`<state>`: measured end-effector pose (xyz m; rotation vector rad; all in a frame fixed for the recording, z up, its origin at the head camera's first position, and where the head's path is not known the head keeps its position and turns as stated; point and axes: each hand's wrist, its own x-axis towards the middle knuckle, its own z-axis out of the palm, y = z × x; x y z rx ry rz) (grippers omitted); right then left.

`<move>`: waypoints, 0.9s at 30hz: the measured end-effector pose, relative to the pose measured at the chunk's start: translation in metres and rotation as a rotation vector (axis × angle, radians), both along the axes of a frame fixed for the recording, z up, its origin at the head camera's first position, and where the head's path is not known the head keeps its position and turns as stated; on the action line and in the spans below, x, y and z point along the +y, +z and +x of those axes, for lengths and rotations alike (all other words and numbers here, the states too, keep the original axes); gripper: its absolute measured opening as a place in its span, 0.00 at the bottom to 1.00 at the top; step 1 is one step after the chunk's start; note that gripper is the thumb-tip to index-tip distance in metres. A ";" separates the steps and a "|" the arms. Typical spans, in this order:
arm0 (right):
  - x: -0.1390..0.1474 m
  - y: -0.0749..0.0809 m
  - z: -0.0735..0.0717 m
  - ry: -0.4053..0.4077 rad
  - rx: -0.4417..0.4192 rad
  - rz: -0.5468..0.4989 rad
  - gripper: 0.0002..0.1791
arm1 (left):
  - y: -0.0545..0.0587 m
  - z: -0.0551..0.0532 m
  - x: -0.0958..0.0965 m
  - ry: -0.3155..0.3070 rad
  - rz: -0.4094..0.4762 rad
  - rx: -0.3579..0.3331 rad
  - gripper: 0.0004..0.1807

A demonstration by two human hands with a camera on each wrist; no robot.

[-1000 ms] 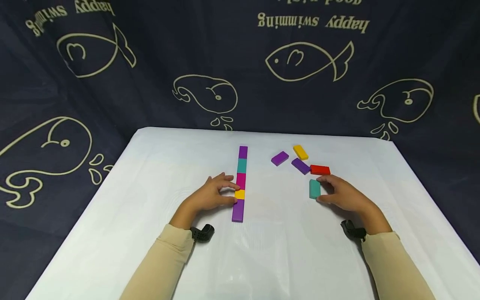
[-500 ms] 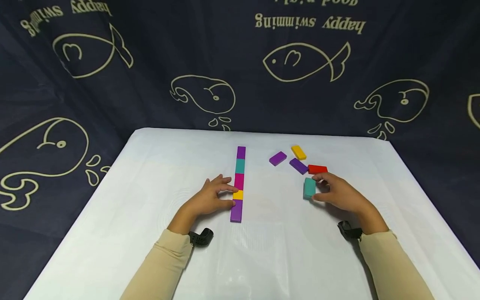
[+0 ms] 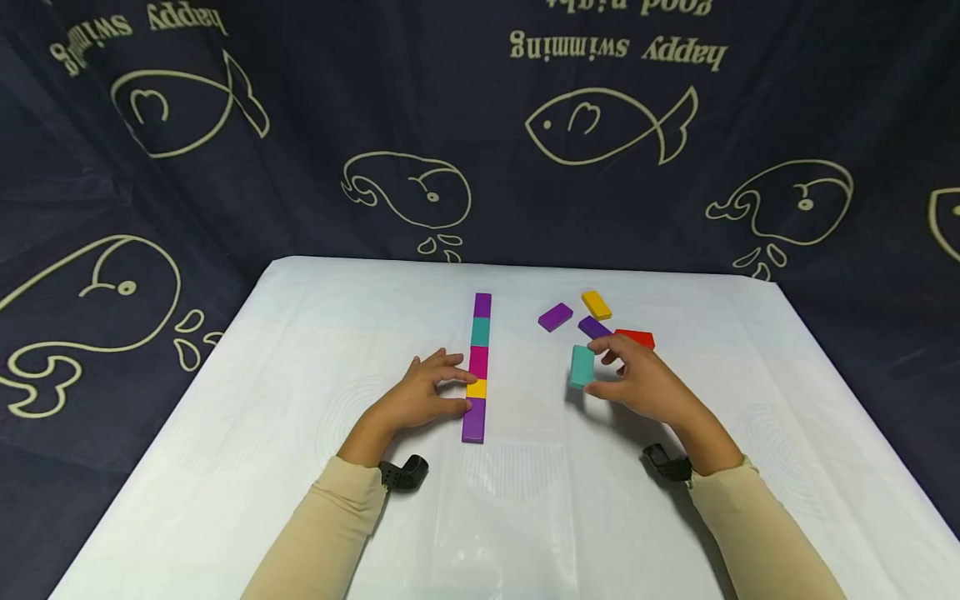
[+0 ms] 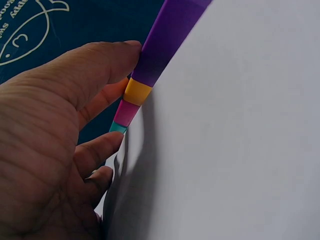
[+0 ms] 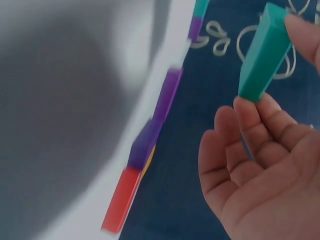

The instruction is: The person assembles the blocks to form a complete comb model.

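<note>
I see the right hand [image 3: 641, 382] pinching a teal rectangular block [image 3: 582, 367] between thumb and fingertips, raised over the white tabletop [image 3: 517, 529], right of a straight row of coloured rectangular blocks [image 3: 478, 362]. The left hand [image 3: 420, 394] has its fingers extended and unclenched, thumb and index touching the row's left edge toward its near end. Farther off at right, I make out a red rectangular block [image 3: 637, 337], a yellow rectangular block [image 3: 596, 305] and two purple rectangular blocks [image 3: 555, 317].

I see dark blue cloth [image 3: 390, 92] filling the upper frame of my head view. Pale inverted lettering [image 3: 619, 47] runs right of top centre, above a fish outline [image 3: 611, 127]; a whale outline [image 3: 97, 321] sits far left. White tabletop [image 3: 555, 525] spans the lower frame.
</note>
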<state>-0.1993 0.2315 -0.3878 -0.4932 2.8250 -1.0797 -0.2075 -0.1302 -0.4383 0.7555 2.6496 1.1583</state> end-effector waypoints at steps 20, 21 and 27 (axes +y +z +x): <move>-0.070 0.003 0.021 0.014 0.011 -0.080 0.32 | -0.001 0.000 0.000 0.001 0.001 0.007 0.20; -0.073 0.003 0.023 0.016 0.010 -0.076 0.32 | -0.001 0.000 0.000 0.001 0.000 0.009 0.20; -0.088 0.004 0.032 0.040 0.007 -0.080 0.32 | 0.000 0.000 0.000 0.007 -0.010 0.009 0.20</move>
